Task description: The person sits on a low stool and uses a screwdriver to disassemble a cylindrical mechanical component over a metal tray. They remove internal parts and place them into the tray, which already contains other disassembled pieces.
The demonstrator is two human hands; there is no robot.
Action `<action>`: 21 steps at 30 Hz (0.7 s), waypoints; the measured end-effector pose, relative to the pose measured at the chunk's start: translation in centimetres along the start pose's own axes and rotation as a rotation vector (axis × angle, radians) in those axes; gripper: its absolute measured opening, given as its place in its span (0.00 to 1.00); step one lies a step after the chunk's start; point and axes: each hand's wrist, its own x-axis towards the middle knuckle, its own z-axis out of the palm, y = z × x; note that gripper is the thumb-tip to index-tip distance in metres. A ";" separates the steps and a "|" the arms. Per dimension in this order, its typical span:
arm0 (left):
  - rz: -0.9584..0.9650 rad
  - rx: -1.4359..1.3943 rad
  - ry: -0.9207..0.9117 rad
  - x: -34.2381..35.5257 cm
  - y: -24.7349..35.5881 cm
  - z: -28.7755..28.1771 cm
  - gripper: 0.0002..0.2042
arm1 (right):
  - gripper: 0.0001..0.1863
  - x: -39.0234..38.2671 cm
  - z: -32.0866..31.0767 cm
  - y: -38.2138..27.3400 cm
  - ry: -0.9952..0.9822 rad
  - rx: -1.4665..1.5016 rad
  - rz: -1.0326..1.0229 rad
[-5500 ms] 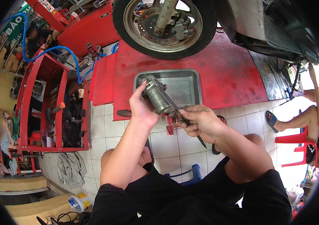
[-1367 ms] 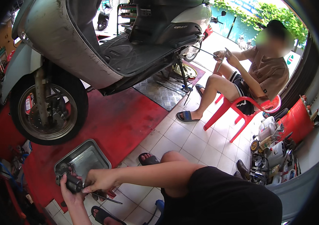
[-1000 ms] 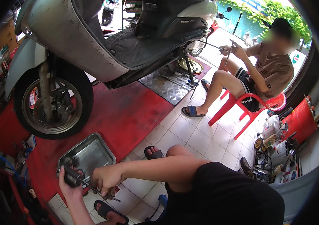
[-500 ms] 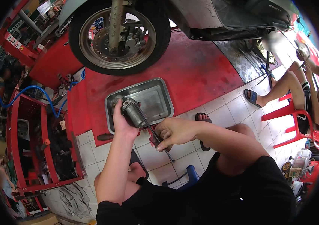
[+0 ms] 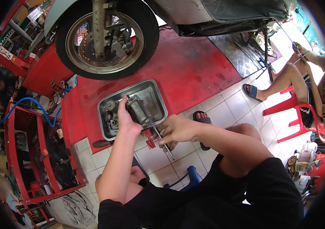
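Note:
My left hand [image 5: 128, 118] grips a cylindrical metal motor-like part [image 5: 139, 112] over the steel tray [image 5: 158, 99]. Greasy metal pieces [image 5: 112, 114] lie at the tray's left side. My right hand [image 5: 170, 133], fingers curled, holds a long thin metal rod-like tool [image 5: 155, 129] slanting alongside the cylinder, its lower end sticking out below the fingers. A dark tool handle [image 5: 102, 144] is by the tray's lower left edge.
A scooter's front wheel [image 5: 107, 57] stands above the red platform [image 5: 193, 76]. A red tool cart [image 5: 26, 152] with a blue hose is left; a crumpled cloth [image 5: 74, 206] lies below it. At right, a person [image 5: 300, 76] handles a rod on a red chair [image 5: 296, 114].
My view has swung back from the scooter's side toward the tray. Since half a second ago, my left hand sits further right relative to the tray, and metal pieces show at its left side.

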 end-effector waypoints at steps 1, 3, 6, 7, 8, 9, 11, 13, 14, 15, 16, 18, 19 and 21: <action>-0.009 0.006 0.000 0.1 -0.1 0.1 0.22 | 0.18 -0.2 -0.4 -0.1 0.015 -0.045 -0.005; 0.002 0.003 0.007 0.3 -0.2 0.3 0.22 | 0.18 -0.4 -1.1 -0.1 0.043 -0.121 -0.017; 0.004 -0.019 0.009 0.7 -0.2 0.3 0.22 | 0.19 -0.3 -1.5 0.4 0.089 -0.232 -0.092; 0.003 -0.025 0.010 0.9 -0.3 0.3 0.22 | 0.19 -0.3 -1.5 0.7 0.098 -0.205 -0.103; 0.004 -0.029 0.006 1.0 -0.3 0.4 0.22 | 0.19 -0.3 -1.5 0.8 0.107 -0.176 -0.117; 0.006 -0.032 0.003 1.1 -0.3 0.4 0.22 | 0.19 -0.3 -1.5 1.0 0.105 -0.152 -0.116; -0.002 -0.034 -0.003 1.3 -0.4 0.5 0.23 | 0.19 -0.4 -1.5 1.1 0.000 0.114 -0.061; -0.019 -0.026 -0.002 1.4 -0.5 0.6 0.23 | 0.18 -0.7 -1.6 1.1 -0.069 0.226 -0.040; -0.025 -0.026 -0.009 1.3 -0.6 0.6 0.23 | 0.18 -0.9 -1.6 1.1 -0.079 0.208 -0.053; -0.030 -0.020 -0.008 1.3 -0.7 0.7 0.23 | 0.19 -1.1 -1.6 1.0 -0.096 0.203 -0.073; -0.035 -0.013 -0.022 1.2 -0.7 0.7 0.23 | 0.18 -1.2 -1.6 1.0 -0.054 0.136 -0.057; -0.040 -0.019 -0.016 1.1 -0.7 0.8 0.23 | 0.17 -1.2 -1.7 0.9 0.019 0.030 -0.038; -0.043 -0.019 -0.021 1.0 -0.7 0.9 0.23 | 0.16 -1.1 -1.8 0.9 0.008 0.001 -0.044; -0.046 -0.010 -0.019 0.9 -0.6 1.0 0.24 | 0.15 -0.8 -2.0 0.8 -0.015 -0.064 -0.056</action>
